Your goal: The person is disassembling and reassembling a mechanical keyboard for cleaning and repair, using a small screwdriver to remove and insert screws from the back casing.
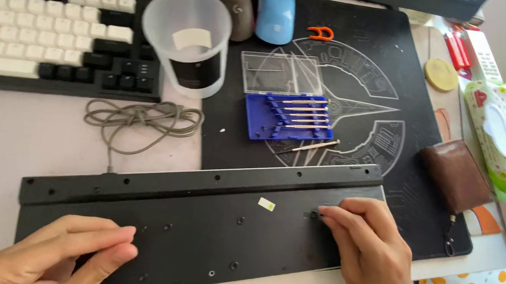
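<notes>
Two hands on an upturned black keyboard case (206, 213), left hand (63, 254) flat with fingers together, right hand (369, 249) fingertips pinching something too small to identify, beyond them blue screwdriver set (288, 119), plastic beaker (188, 37), coiled grey cable (142, 119), wrists cut off.

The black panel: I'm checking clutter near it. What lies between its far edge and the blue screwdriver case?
In the head view, one loose screwdriver lies on the black mat between the blue screwdriver case and the black panel.

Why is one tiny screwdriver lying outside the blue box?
One small screwdriver lies loose on the black mat, just below the open blue case where the others sit in slots. Also, the black keyboard lies face down under both hands.
</notes>
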